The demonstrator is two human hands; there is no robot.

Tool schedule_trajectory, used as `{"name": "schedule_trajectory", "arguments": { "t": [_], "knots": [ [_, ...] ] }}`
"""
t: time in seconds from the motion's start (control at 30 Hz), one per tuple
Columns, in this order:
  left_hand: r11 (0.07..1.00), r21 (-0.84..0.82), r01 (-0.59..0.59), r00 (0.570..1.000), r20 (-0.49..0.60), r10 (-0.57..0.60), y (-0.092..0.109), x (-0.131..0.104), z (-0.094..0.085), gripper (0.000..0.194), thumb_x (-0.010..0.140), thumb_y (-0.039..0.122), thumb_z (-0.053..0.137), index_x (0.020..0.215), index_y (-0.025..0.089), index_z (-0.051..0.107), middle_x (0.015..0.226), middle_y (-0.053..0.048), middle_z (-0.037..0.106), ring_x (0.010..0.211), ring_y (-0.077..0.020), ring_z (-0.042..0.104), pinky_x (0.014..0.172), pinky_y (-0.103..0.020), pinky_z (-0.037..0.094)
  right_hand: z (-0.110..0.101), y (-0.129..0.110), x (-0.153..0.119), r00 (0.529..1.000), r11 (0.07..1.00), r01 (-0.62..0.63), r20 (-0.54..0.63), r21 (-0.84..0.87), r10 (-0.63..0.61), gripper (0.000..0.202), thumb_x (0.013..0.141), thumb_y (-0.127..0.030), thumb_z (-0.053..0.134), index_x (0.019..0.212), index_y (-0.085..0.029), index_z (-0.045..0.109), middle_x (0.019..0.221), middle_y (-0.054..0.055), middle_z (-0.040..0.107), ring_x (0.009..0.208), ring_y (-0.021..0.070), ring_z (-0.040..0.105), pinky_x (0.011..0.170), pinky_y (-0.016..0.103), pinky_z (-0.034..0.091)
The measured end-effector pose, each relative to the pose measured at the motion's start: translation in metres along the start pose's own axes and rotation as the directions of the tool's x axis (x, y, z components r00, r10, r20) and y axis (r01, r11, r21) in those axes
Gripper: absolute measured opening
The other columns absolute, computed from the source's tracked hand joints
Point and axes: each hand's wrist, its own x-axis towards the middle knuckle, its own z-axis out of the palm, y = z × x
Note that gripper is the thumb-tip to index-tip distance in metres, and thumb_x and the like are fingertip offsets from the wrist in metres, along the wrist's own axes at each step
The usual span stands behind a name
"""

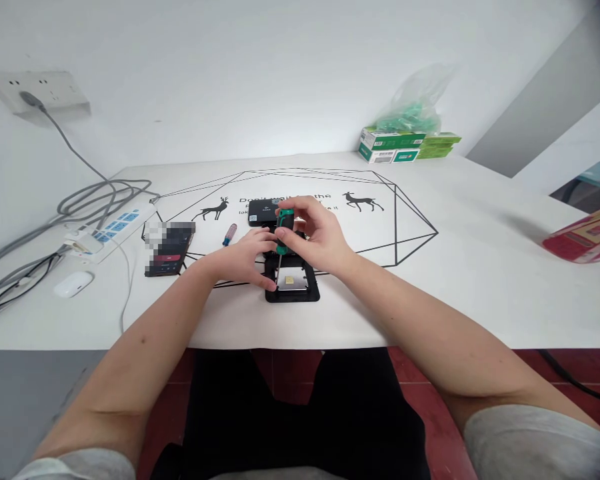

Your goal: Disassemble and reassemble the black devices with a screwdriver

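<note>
My right hand (320, 233) is closed around the green-and-black handle of a screwdriver (285, 223). Its thin shaft points down to the left edge of an opened black case (310, 295). Inside that case lies a silver plate (300, 282) with a small yellowish square on it. My left hand (247, 257) rests at the case's left side, thumb by the screwdriver tip and the other fingers stretched over the upper edge. Behind the hands sits a flat black box (261, 212), partly covered by my right hand. Whatever lies under my fingers is hidden.
A small screwdriver with a clear handle (231, 231) and a phone (173, 250) lie to the left. Farther left are a white earphone case (73, 284), a power strip (117, 230) and coiled grey cables (87, 193). Green-white boxes (391, 143) stand at the back; a red packet (583, 237) is at right.
</note>
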Motion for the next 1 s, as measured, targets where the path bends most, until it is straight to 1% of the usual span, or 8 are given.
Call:
{"name": "schedule_trajectory", "arguments": {
  "t": [0.1, 0.33, 0.43, 0.53, 0.63, 0.8, 1.0],
  "knots": [
    [1.000, 0.012, 0.015, 1.000, 0.025, -0.016, 0.0033, -0.0011, -0.0004, 0.077, 0.074, 0.059, 0.093, 0.142, 0.030, 0.071, 0.170, -0.008, 0.048, 0.165, -0.0451, 0.028, 0.130, -0.058, 0.039, 0.0016, -0.0025, -0.0016, 1.000, 1.000, 0.013, 0.013, -0.008, -0.013, 0.038, 0.095, -0.046, 0.077, 0.127, -0.029, 0.068, 0.126, 0.009, 0.073, 0.112, 0.0248, 0.071, 0.078, 0.038, 0.065],
    [0.999, 0.023, -0.025, 1.000, 0.009, 0.025, -0.0016, 0.0009, 0.0053, 0.074, 0.074, 0.062, 0.091, 0.140, 0.035, 0.073, 0.166, -0.007, 0.052, 0.163, -0.0452, 0.033, 0.129, -0.058, 0.040, 0.0023, -0.0030, -0.0026, 0.999, 0.999, 0.038, 0.034, -0.020, -0.037, 0.036, 0.096, -0.045, 0.076, 0.127, -0.029, 0.070, 0.122, 0.008, 0.074, 0.107, 0.0238, 0.071, 0.078, 0.039, 0.067],
    [0.999, 0.017, -0.030, 0.999, 0.027, 0.029, -0.0021, 0.0019, 0.0063, 0.067, 0.075, 0.061, 0.091, 0.134, 0.034, 0.075, 0.164, -0.007, 0.054, 0.162, -0.0436, 0.033, 0.128, -0.057, 0.040, 0.0021, -0.0026, -0.0026, 0.999, 0.999, 0.038, 0.027, -0.007, -0.037, 0.036, 0.095, -0.045, 0.075, 0.127, -0.030, 0.070, 0.122, 0.008, 0.073, 0.105, 0.0233, 0.071, 0.077, 0.039, 0.068],
    [1.000, 0.009, -0.019, 0.999, 0.036, 0.019, -0.0016, 0.0024, 0.0060, 0.060, 0.074, 0.059, 0.091, 0.125, 0.031, 0.077, 0.161, -0.008, 0.055, 0.160, -0.0432, 0.035, 0.127, -0.056, 0.041, 0.0020, -0.0032, -0.0027, 0.999, 1.000, 0.025, 0.025, 0.008, -0.025, 0.036, 0.095, -0.046, 0.075, 0.127, -0.031, 0.069, 0.125, 0.007, 0.072, 0.106, 0.0234, 0.071, 0.076, 0.039, 0.069],
    [1.000, 0.011, -0.003, 0.999, 0.039, 0.003, -0.0009, 0.0029, 0.0053, 0.056, 0.074, 0.059, 0.092, 0.119, 0.029, 0.077, 0.156, -0.008, 0.057, 0.155, -0.0420, 0.040, 0.125, -0.054, 0.044, 0.0019, -0.0046, -0.0026, 0.999, 1.000, 0.023, 0.028, 0.015, -0.024, 0.035, 0.095, -0.045, 0.075, 0.126, -0.030, 0.069, 0.123, 0.007, 0.072, 0.104, 0.0225, 0.071, 0.075, 0.038, 0.068],
    [1.000, 0.022, -0.010, 0.999, 0.050, 0.008, 0.0013, 0.0029, 0.0038, 0.048, 0.075, 0.060, 0.091, 0.109, 0.028, 0.077, 0.147, -0.007, 0.063, 0.146, -0.0398, 0.049, 0.118, -0.051, 0.048, 0.0015, -0.0062, -0.0016, 0.998, 0.999, 0.042, 0.038, 0.003, -0.043, 0.034, 0.095, -0.045, 0.076, 0.125, -0.030, 0.070, 0.118, 0.007, 0.073, 0.104, 0.0227, 0.070, 0.074, 0.037, 0.066],
    [0.999, 0.032, -0.001, 0.999, 0.054, -0.001, 0.0045, 0.0022, 0.0033, 0.042, 0.077, 0.055, 0.091, 0.105, 0.028, 0.076, 0.141, -0.007, 0.064, 0.144, -0.0388, 0.049, 0.116, -0.049, 0.048, 0.0021, -0.0047, -0.0023, 0.996, 0.997, 0.077, 0.044, -0.021, -0.076, 0.033, 0.096, -0.042, 0.076, 0.126, -0.030, 0.071, 0.119, 0.008, 0.074, 0.105, 0.0228, 0.070, 0.073, 0.036, 0.065]
  ]
}}
